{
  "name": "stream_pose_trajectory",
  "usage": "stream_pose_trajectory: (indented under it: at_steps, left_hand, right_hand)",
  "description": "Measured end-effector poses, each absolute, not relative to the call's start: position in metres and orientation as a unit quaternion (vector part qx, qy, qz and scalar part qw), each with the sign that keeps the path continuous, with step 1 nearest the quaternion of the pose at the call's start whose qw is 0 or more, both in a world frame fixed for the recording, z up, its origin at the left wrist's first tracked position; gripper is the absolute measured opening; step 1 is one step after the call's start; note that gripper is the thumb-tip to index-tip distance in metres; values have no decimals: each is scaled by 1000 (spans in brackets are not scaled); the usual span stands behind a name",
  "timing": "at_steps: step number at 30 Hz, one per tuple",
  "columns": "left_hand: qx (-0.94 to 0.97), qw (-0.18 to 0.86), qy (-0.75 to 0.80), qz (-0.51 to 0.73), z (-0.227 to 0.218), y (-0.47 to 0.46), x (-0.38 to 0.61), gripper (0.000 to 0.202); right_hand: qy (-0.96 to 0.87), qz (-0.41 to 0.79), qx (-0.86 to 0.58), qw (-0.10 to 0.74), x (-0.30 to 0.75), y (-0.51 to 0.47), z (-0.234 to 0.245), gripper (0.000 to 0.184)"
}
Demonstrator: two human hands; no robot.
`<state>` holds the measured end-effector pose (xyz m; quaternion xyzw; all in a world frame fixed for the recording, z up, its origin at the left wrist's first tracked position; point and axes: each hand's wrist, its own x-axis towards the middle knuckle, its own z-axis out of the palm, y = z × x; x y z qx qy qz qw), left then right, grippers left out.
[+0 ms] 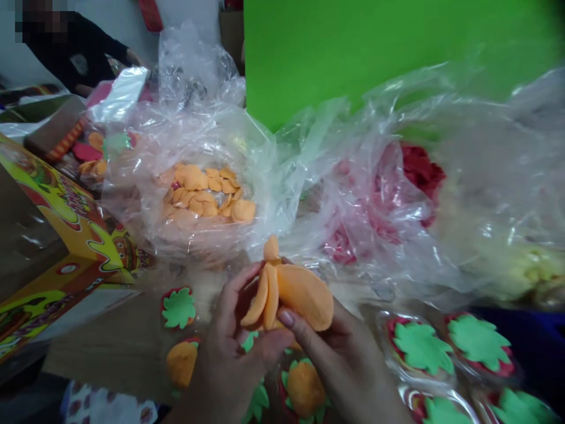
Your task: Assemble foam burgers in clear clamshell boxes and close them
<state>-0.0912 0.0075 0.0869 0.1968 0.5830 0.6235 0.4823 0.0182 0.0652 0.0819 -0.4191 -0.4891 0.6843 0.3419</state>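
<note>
My left hand and my right hand meet at the front centre, both closed on several thin orange rounded pieces. The pieces fan out and bend between my fingers; one small piece sticks up above the rest. My right thumb presses on the front of them. Below my hands lie stacks on the brown cardboard surface, one topped by an orange disc over a green leaf-shaped piece. Left of my left hand are another orange disc and a green leaf-shaped piece over red.
A clear bag of orange discs lies ahead, beside a bag of red pieces. Clear plastic trays with green leaf-shaped pieces stand right. A burger-printed carton is left; a person's dark sleeve shows behind. A green panel rises behind.
</note>
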Motion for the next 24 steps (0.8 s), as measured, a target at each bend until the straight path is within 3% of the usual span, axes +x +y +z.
stream_pose_trajectory:
  at_steps: [9, 13, 15, 17, 21, 24]
  left_hand:
    - [79, 619, 499, 601, 86, -5, -101, 25]
    - [94, 548, 560, 614, 78, -17, -101, 47]
    - [109, 547, 584, 589, 74, -23, -99, 43]
    - [118, 621, 552, 544, 71, -29, -93, 34]
    - [130, 765, 388, 498, 75, -34, -71, 64]
    - [115, 733, 403, 536, 80, -35, -57, 48]
  right_hand:
    - [-213, 835, -366, 350, 61, 42, 74, 28]
    - [-238, 831, -380, 330, 80, 28, 74, 29]
    - [-320, 780, -405, 353, 86, 22, 74, 27]
    - [-458, 680, -414, 396, 89, 16, 73, 21]
    - [-690, 497, -313, 422, 95, 5, 64, 41]
    - [-724, 432, -351, 407, 103, -7, 55, 31]
